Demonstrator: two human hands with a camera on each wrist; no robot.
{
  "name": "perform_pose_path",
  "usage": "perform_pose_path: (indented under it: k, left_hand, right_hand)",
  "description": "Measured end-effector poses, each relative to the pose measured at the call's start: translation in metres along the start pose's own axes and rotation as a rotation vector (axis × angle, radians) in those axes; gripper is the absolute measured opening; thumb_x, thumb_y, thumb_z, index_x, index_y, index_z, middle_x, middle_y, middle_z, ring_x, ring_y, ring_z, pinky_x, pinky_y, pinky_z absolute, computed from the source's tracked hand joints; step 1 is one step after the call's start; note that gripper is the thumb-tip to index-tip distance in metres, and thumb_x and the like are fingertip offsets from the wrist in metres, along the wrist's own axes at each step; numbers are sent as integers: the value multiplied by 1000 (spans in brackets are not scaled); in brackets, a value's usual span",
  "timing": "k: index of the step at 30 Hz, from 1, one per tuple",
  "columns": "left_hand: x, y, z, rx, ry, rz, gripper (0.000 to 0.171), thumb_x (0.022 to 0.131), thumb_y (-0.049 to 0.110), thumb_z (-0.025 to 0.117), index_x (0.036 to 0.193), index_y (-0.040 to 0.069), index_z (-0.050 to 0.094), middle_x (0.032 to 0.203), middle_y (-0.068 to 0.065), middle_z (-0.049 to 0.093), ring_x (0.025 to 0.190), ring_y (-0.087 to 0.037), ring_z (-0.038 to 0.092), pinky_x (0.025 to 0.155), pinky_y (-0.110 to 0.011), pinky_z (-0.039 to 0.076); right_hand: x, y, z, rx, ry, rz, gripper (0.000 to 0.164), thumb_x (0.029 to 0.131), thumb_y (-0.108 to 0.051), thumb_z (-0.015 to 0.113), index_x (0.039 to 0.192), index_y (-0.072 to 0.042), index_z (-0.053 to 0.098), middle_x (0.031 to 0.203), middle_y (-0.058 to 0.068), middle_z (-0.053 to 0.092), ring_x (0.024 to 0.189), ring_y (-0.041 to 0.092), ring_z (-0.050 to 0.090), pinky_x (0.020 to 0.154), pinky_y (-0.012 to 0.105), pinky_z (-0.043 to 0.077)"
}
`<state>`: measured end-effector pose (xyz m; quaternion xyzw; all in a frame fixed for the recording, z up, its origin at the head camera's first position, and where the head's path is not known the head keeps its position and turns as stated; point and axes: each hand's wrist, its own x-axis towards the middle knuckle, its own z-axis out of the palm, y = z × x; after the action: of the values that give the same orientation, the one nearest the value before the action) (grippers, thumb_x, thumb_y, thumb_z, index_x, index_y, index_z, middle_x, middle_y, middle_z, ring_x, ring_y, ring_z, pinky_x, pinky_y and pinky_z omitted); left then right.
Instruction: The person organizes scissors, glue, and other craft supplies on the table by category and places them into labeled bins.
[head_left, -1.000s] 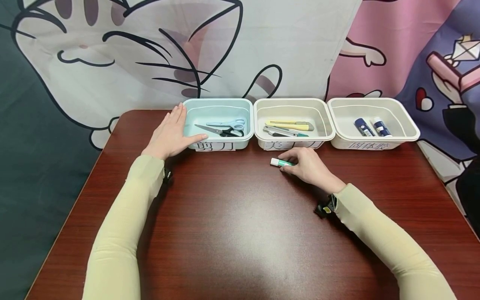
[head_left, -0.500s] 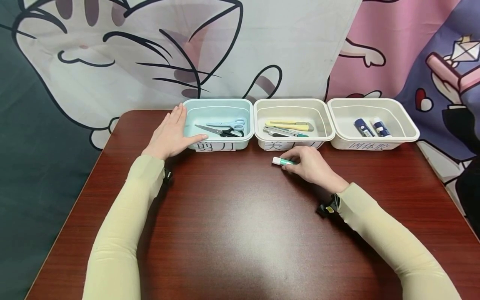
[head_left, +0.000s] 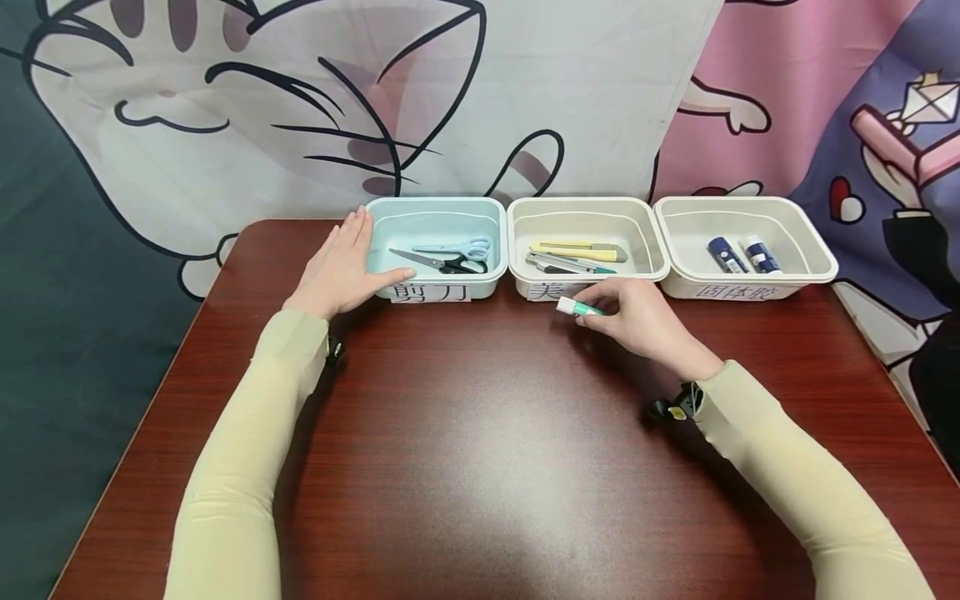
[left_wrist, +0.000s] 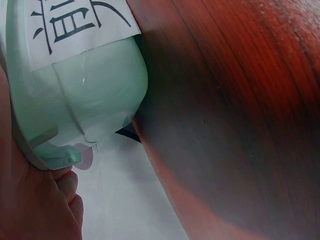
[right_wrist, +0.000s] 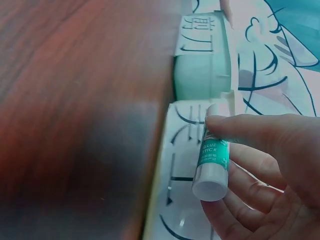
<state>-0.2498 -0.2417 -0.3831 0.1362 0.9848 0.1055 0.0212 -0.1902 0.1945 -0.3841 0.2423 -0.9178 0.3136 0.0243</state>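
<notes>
My right hand [head_left: 641, 321] pinches a green and white glue stick [head_left: 579, 307] between thumb and fingers, in front of the middle cream bin [head_left: 525, 287]. In the right wrist view the glue stick [right_wrist: 214, 155] shows "GLUE STICK" on its green label. My left hand [head_left: 333, 267] rests with straight fingers along the left side of the light blue bin [head_left: 431, 204], its thumb over the front rim. Light blue scissors [head_left: 468, 247] and black-handled scissors [head_left: 453, 265] lie in that bin. Yellow and grey box cutters [head_left: 577, 250] lie in the middle bin.
A right-hand cream bin [head_left: 810, 265] holds two dark blue glue sticks [head_left: 727, 255]. All three bins stand side by side at the back of the dark red table [head_left: 450, 467], with paper labels on their fronts. A cartoon-printed curtain [head_left: 585, 83] hangs behind them.
My right hand has moved to the right and toward the bins, carrying the glue stick, which now overlaps the middle bin's label. My left hand has stayed in place.
</notes>
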Motion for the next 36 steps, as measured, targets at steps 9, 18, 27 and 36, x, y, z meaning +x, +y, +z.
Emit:
perform_pose_path:
  k: [9,18,27,36]
  left_hand:
    - [0,-1,0,2,3,0,121,87,86,40,161,-2,1,169,-14,-5,154,-25,-6,123,-39,-3]
    - [2,0,-2,10,3,4,121,87,86,40,160,-3,1,168,-15,-4,154,-25,-6,124,-41,-1]
    - [1,0,0,-1,-1,4,121,87,86,40,161,-2,1,169,-14,-4,154,-25,-6,124,-41,-1]
    - [-2,0,0,-3,2,2,121,87,86,40,160,-3,2,169,-14,-4,155,-26,-4,124,-41,-1]
  right_hand:
    - [0,-5,-16,-2,40,66,20,83,-11,85,103,-12,81,83,-4,73,77,14,67,69,26,53]
    - [0,-5,-32,5,76,99,20,86,-12,83,105,-10,80,88,2,75,77,19,71,67,17,53]
    - [-3,-2,-42,28,108,142,20,88,-13,82,108,-9,80,89,5,75,79,20,70,67,12,49]
    - [-7,7,-58,53,158,204,24,86,-16,84,109,-9,80,86,8,75,68,10,70,58,14,50]
